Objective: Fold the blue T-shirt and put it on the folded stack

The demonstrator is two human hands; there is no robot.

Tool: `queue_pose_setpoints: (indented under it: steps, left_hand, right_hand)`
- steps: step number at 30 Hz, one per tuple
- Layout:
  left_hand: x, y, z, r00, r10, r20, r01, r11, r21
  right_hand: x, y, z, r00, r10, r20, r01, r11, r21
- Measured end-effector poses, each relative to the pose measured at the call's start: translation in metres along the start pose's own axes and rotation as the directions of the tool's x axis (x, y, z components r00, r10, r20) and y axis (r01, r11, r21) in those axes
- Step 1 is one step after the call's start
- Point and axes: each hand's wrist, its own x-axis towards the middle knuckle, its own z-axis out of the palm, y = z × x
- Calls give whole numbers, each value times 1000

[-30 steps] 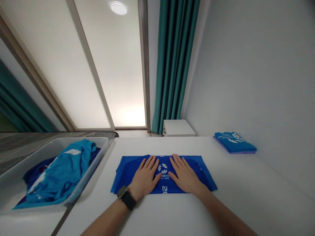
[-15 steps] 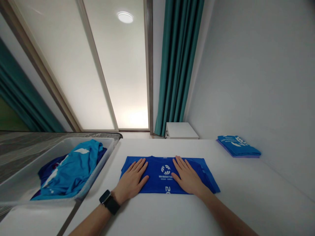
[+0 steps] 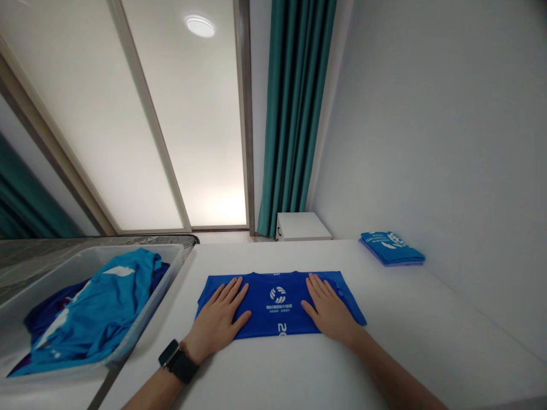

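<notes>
A dark blue T-shirt (image 3: 280, 310) with a white printed logo lies on the white table (image 3: 273, 376), folded into a wide, low rectangle. My left hand (image 3: 220, 316), with a black watch on its wrist, rests flat on the shirt's left part, fingers spread. On the right part lies my right hand (image 3: 331, 310), also flat with its fingers stretched out. Neither hand grips the cloth. Some of the fabric beneath both palms is hidden.
A translucent plastic bin (image 3: 173, 279) at the left holds crumpled blue and purple clothes (image 3: 106, 313). Toward the back right, against the wall, sits a stack of folded shirts (image 3: 391, 249). Behind the table's far edge stands a white cabinet (image 3: 303, 226).
The view has turned slightly, so the scene sits a little further left. My right hand has shifted a bit outward over the shirt, away from the logo. Both hands stay flat.
</notes>
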Motion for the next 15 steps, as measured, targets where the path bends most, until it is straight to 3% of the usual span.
queue_pose_setpoints:
  steps: [7, 15]
  left_hand:
    - [0, -1, 1, 1000, 0, 15, 0, 1000, 12]
    - [-2, 3, -1, 1000, -9, 28, 8, 999, 38]
  right_hand:
    - [-8, 19, 1, 999, 37, -8, -38, 998, -59]
    - [5, 29, 3, 1000, -24, -14, 24, 999, -30]
